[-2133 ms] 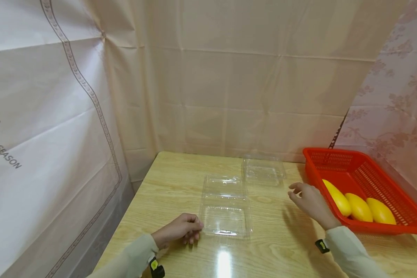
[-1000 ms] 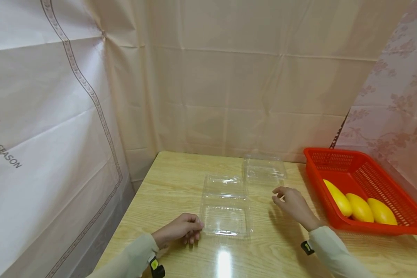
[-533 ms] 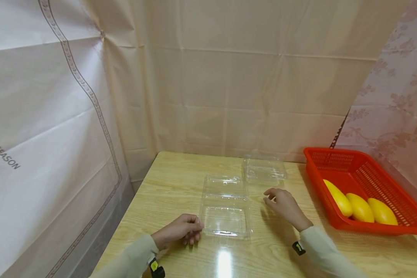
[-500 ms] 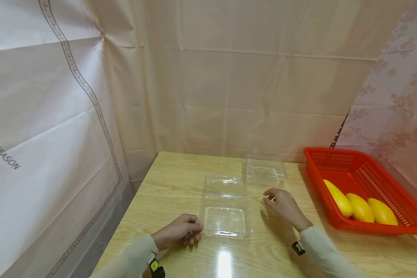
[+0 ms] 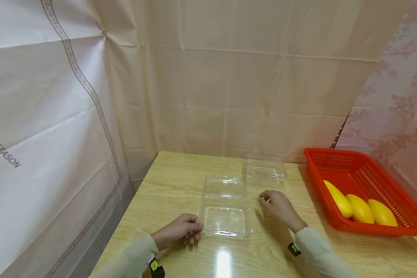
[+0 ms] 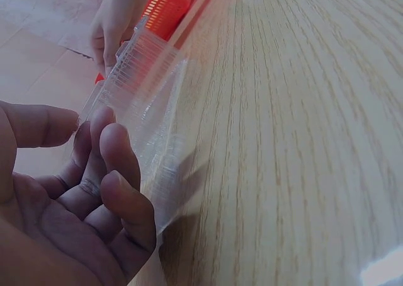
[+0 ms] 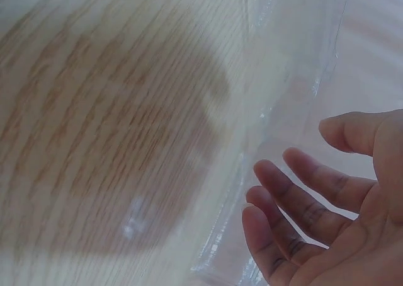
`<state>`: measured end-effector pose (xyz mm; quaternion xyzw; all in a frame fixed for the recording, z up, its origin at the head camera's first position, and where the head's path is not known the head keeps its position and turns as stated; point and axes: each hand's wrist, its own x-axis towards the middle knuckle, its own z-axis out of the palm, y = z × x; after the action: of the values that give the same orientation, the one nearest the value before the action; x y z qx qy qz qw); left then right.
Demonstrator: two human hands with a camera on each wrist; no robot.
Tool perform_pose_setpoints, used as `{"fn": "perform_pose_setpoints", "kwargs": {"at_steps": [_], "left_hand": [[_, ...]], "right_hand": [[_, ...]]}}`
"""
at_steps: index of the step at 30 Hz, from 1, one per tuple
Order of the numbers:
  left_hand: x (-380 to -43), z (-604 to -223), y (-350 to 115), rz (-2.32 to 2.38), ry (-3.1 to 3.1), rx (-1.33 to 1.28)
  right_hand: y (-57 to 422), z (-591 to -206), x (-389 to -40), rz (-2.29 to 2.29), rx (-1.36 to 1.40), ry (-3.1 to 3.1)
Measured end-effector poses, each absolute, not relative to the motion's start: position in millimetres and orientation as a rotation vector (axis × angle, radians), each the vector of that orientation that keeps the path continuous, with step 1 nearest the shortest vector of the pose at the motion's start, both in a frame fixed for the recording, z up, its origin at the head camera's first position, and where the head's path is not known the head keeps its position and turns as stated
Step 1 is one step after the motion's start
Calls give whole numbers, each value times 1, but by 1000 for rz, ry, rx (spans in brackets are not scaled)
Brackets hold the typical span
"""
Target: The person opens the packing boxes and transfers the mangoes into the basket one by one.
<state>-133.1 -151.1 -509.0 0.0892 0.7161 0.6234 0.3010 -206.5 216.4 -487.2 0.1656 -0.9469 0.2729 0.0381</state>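
A clear plastic clamshell container lies unfolded on the wooden table, its two halves flat one behind the other. My left hand pinches the container's left edge between thumb and index finger; the left wrist view shows the clear wall beside the curled fingers. To the container's right, my right hand hovers over the table with nothing in it. Its fingers are loosely bent and the thumb stands apart in the right wrist view, where clear plastic shows behind the fingertips.
Another clear container sits at the table's back edge. On the right stands a red perforated basket with three yellow mango-shaped fruits in its near part. Cloth sheets hang behind the table and on both sides.
My right hand has moved left from beside the red basket towards the unfolded container. The left hand keeps its hold on the container's edge, and the fruits have stayed put.
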Motion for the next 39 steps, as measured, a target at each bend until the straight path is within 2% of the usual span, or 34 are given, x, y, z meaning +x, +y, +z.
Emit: {"fn": "perform_pose_setpoints", "kwargs": {"at_steps": [39], "left_hand": [[-135,-509,-152,1644,1883,212]], "right_hand": [[190,-499,-221,1044,536,-2960]]}}
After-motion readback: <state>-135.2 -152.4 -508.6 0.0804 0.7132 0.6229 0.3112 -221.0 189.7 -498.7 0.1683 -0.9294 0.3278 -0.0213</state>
